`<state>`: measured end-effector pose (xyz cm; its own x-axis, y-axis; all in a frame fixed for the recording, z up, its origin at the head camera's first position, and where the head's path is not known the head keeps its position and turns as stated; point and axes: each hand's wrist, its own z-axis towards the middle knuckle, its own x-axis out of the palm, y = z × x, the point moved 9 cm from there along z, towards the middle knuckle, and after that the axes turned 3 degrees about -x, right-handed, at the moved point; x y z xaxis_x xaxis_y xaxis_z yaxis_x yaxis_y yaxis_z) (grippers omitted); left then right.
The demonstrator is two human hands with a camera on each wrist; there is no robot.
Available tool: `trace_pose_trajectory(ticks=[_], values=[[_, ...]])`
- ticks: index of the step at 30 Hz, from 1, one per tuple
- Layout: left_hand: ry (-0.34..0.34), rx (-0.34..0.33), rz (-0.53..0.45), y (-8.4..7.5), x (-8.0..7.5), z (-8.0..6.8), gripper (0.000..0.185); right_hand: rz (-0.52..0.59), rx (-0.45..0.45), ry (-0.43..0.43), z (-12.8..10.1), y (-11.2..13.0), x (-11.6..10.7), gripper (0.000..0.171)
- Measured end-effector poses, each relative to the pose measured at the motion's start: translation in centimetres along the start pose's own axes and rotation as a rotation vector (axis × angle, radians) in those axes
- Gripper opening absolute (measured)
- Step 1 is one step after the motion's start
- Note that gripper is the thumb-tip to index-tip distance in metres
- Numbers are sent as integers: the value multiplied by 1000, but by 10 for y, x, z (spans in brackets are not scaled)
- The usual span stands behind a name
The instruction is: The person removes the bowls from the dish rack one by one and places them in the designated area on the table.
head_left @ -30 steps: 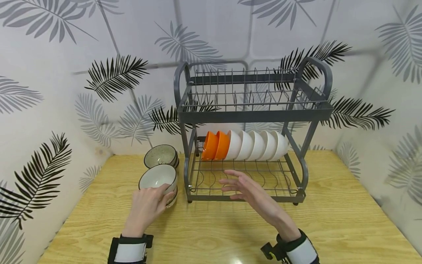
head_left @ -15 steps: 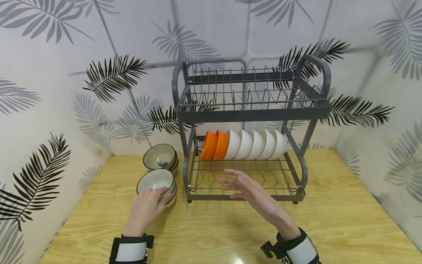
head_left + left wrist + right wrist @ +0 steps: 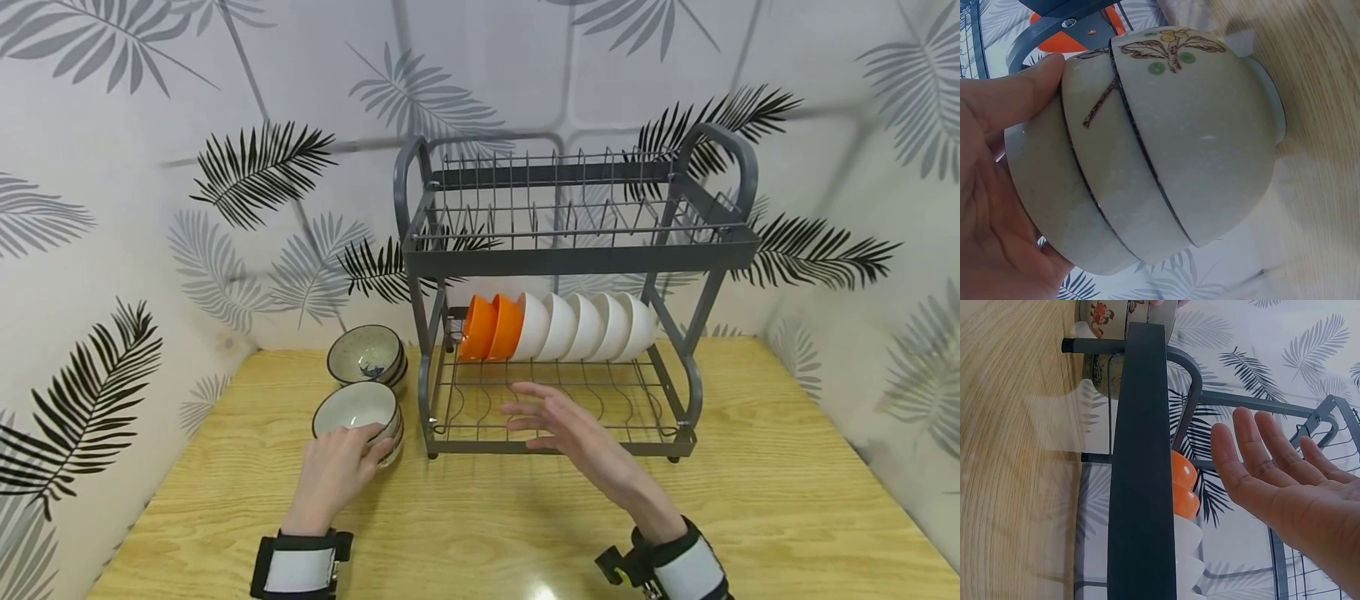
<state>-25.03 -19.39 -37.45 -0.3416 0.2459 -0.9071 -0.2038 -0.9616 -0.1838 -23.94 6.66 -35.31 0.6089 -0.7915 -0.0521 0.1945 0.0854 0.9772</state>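
Observation:
At the left of the table, my left hand (image 3: 337, 471) pinches the rim of the top pale bowl (image 3: 354, 404), thumb on the near right side. That bowl sits nested in a stack; the left wrist view has two more bowls under it, the lowest bowl (image 3: 1204, 125) painted with brown and green leaves. Behind stands a second stack of speckled bowls (image 3: 363, 354) with dark rims. My right hand (image 3: 573, 433) hovers in front of the dish rack (image 3: 577, 262), its fingers spread and slightly bent, holding nothing.
On the lower tier of the two-tier rack, orange bowls (image 3: 491, 329) and several white bowls (image 3: 585, 329) lean in a row. Wire slots (image 3: 555, 225) line the upper tier. The left stacks stand close beside the rack's left legs. A leaf-patterned wall (image 3: 262, 258) rises behind.
My left hand has lowered the top bowl slightly onto the stack in front, uncovering a blue mark inside the bowl behind. My right hand has hardly moved.

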Motion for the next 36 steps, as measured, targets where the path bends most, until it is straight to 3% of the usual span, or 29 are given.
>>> trace_pose_trajectory(ticks=[19,25,31,36], values=[[21,-16,-20,-2,1,1,9,-6,-48,-33,-5,7,-14,54],[12,-29,-33,-3,-1,2,20,-6,-73,-35,-8,11,-19,53],[-51,-39,-105,-7,-11,4,36,5,-107,-44,-11,15,-24,54],[-134,-6,-163,-18,-23,5,41,9,-111,-63,-13,18,-29,53]])
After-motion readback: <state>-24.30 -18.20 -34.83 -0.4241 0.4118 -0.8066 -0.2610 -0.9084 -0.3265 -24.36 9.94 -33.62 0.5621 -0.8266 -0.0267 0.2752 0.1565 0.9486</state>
